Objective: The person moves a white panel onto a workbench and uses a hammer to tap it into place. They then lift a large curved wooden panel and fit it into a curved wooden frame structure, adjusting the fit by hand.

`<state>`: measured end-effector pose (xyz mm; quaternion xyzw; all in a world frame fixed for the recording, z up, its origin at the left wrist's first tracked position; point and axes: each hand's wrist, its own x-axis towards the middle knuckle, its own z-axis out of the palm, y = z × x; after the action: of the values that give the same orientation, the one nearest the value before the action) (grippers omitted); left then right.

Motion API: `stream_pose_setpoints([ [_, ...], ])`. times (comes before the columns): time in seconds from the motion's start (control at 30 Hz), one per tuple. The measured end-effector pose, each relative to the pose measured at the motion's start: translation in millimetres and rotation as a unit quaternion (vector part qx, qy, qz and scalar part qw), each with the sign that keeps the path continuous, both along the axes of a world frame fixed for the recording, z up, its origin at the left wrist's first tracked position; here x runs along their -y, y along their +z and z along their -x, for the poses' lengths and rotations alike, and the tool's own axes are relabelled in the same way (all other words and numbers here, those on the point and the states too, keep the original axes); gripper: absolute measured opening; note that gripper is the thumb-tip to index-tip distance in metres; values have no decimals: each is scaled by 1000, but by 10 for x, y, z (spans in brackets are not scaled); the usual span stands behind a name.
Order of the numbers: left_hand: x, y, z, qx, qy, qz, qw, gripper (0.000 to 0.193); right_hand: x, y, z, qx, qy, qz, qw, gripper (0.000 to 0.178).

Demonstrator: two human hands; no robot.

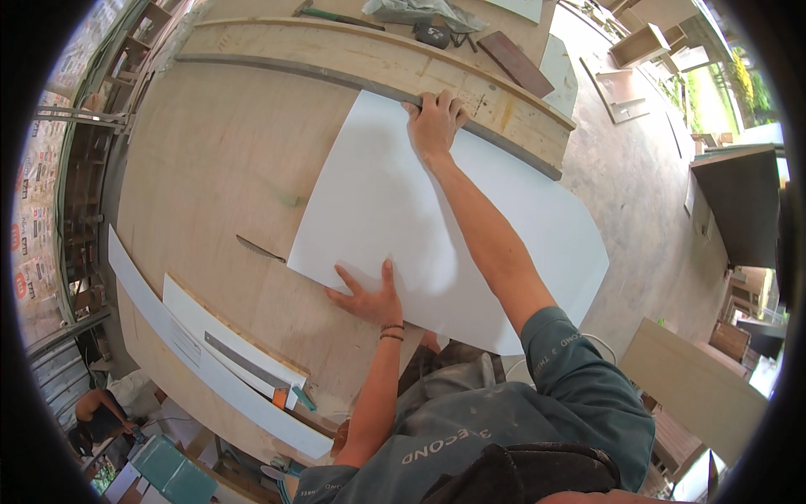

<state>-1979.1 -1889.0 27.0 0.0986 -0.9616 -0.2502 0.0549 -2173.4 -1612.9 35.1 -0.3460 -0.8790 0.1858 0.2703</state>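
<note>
A large white sheet (495, 227) lies on the light wooden worktop (210, 160), its far edge along a long wooden plank (504, 105) with a grey front edge. My left hand (369, 298) presses on the sheet's near edge, fingers spread. At the far edge, my right hand (436, 130) curls its fingers over the plank's front edge, with the thumb by the sheet. Beside the sheet's left corner is a narrow dark blade (260, 249).
White strips (180, 336) lie at the near left, with a metal ruler (243, 363), an orange piece (280, 396) and a teal tool (304, 397). Behind the plank sit a green-handled tool (340, 17) and a reddish board (514, 63). Another person (105, 416) is at the lower left.
</note>
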Motion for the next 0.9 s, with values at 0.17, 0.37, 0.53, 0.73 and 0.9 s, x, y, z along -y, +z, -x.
stream_pose_setpoints([
  [0.17, 15, 34, -7, -6, -14, -22, 1000, 104, -3, -41, -2, 10, -12, -32, 999, 35],
  [0.37, -27, -2, -8, 17, 13, 6, 1000, 107, -44, -95, 22, -3, -16, -40, 999, 34],
  [0.53, -44, 38, -11, 14, 25, -10, 1000, 107, -2, -10, -17, 17, 2, 8, 1000, 39],
  [0.73, -24, 35, -18, 15, 19, -15, 1000, 105, -14, -5, -36, 10, 8, 5, 1000, 35],
  [0.9, -11, 19, -24, -5, 18, -1, 1000, 102, 2, 19, -47, -3, 11, 5, 1000, 32],
])
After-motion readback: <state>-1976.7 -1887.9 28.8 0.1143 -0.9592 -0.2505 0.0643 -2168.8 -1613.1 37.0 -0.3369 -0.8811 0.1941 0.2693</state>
